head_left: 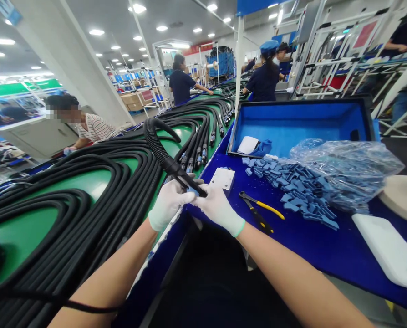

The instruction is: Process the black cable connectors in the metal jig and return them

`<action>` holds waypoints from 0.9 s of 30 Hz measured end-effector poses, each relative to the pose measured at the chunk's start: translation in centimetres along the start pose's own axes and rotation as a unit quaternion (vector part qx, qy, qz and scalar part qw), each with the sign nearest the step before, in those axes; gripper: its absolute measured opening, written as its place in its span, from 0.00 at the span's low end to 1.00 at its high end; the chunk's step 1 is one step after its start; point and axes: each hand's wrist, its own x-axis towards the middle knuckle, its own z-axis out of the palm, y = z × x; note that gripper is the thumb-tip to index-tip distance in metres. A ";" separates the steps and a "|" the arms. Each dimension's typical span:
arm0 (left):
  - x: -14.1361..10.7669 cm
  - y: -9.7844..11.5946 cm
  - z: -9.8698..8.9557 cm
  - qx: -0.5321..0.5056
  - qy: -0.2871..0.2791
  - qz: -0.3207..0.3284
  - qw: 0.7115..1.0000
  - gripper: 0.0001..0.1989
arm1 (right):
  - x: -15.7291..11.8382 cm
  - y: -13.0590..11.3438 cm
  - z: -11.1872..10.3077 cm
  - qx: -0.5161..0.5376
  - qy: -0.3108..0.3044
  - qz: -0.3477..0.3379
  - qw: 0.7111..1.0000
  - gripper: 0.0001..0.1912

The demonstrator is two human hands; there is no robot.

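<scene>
Both hands wear white gloves and meet at the end of a black corrugated hose [157,148] that arches up from the green table. My left hand [171,200] is closed around the hose's end fitting, where a bit of light blue shows. Against it, my right hand [220,205] grips the black tip of the same hose, thumb and fingers pressed together. The fingers partly cover the fitting. Just beyond my right hand sits a white metal block [223,179] with small holes. Yellow-and-black pliers [261,209] lie to its right on the blue tabletop.
Many black hoses [104,196] loop over the green table [36,228]. At right are a pile of blue clips [292,187], a plastic bag [350,168], a blue bin [309,120] and a white case [388,246]. Co-workers stand further along; one in stripes [96,127] is at left.
</scene>
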 end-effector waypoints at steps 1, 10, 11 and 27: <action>0.1 -0.3 -0.3 -0.006 0.004 0.000 1.000 0.33 | 0.3 0.4 0.4 0.002 -0.002 0.014 1.000 0.12; -1.6 -3.3 -4.8 -0.072 0.081 -0.017 0.994 0.24 | 0.4 3.5 1.2 0.005 -0.112 0.046 0.993 0.29; -2.0 -3.6 -5.7 -0.024 0.103 -0.027 0.994 0.24 | 0.2 3.6 0.8 -0.007 -0.110 0.053 0.993 0.30; -13.8 -5.6 -16.5 0.447 0.214 -0.286 0.820 0.21 | -1.4 2.8 -0.6 -0.102 -0.197 0.045 0.974 0.19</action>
